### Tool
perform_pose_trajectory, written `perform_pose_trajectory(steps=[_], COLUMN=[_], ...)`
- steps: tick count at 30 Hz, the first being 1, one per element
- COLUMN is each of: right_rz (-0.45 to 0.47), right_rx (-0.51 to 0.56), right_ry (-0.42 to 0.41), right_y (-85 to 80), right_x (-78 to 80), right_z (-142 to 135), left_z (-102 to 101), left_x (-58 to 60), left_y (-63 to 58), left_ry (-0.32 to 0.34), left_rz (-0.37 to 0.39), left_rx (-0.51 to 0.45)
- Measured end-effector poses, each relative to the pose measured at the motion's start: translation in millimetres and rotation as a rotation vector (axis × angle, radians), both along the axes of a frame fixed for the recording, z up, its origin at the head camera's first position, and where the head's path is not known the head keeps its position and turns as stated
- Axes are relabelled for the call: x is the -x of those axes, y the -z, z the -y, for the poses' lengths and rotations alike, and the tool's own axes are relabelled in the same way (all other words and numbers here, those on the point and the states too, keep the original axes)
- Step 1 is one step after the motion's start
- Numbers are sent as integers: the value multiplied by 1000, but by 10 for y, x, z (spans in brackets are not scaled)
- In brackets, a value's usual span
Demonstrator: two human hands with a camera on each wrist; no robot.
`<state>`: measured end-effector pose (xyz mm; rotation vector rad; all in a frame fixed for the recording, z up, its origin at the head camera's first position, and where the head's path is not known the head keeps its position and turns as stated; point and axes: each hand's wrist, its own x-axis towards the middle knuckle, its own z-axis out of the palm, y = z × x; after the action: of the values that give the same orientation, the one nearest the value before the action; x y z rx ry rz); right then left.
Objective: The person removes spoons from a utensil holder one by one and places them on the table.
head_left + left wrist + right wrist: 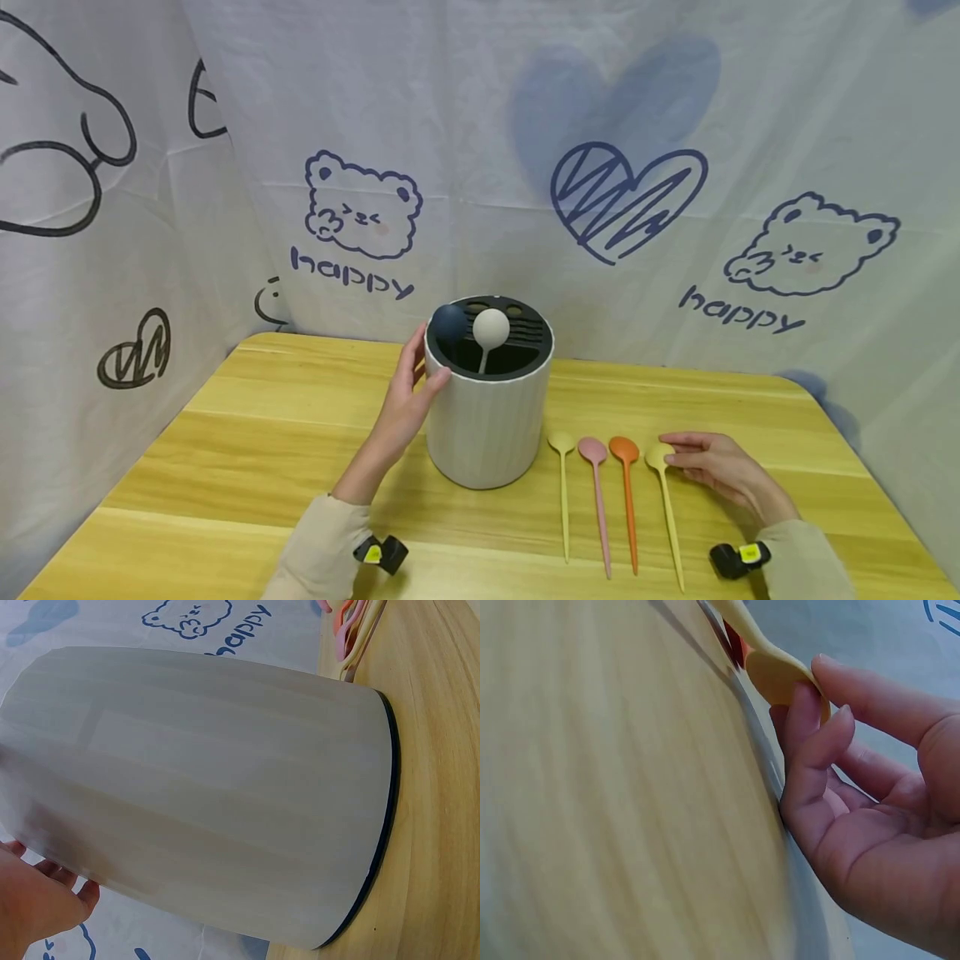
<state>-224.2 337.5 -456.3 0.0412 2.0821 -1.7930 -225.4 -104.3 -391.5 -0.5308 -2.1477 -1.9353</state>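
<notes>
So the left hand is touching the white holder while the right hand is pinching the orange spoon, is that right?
Not quite: the head view shows the right hand pinching the rightmost yellow spoon, not the orange spoon. The left hand is touching the white holder, as you said.

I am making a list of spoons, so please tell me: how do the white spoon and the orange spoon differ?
The white spoon stands head-up in the holder; the orange spoon lies on the table. The white spoon's lower handle is hidden inside the holder; the orange spoon's handle shows to its tip. Both have a rounded head and a thin handle.
</notes>
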Motion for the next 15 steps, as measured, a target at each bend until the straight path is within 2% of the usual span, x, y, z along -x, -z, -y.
perform_pose_trajectory(steps=[8, 15], right_rz=[-39, -67], right_rx=[-111, -259], right_ry=[14, 61], right_y=[6, 11], right_x=[4, -10], right_z=[60, 105], left_z=[2, -10], left_x=[12, -2], left_y=[6, 1], left_ry=[-1, 3], left_rz=[-1, -4], left_rx=[-6, -11])
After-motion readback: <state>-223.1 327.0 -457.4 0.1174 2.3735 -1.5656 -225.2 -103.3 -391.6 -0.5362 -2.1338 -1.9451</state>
